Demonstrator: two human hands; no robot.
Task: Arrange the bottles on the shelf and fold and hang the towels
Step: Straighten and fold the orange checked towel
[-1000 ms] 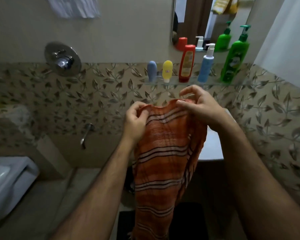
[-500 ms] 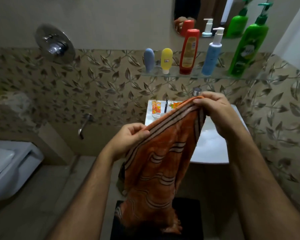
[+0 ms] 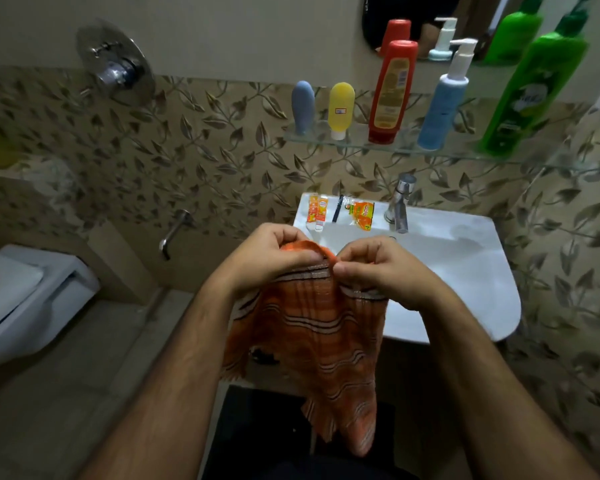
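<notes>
An orange striped towel hangs in front of me, doubled over. My left hand and my right hand pinch its top edge side by side, almost touching, over the front of the white sink. On the glass shelf above stand several bottles in a row: a grey-blue tube, a yellow tube, a red bottle, a blue pump bottle and a green pump bottle.
A tap and small orange sachets sit on the sink's back rim. A white toilet stands at the left, a shower valve and a spout on the leaf-patterned wall. A dark mat lies on the floor.
My two hands have come together at the towel's top edge; half a second ago they held it apart, the right hand higher. The view has tilted down, showing more of the sink.
</notes>
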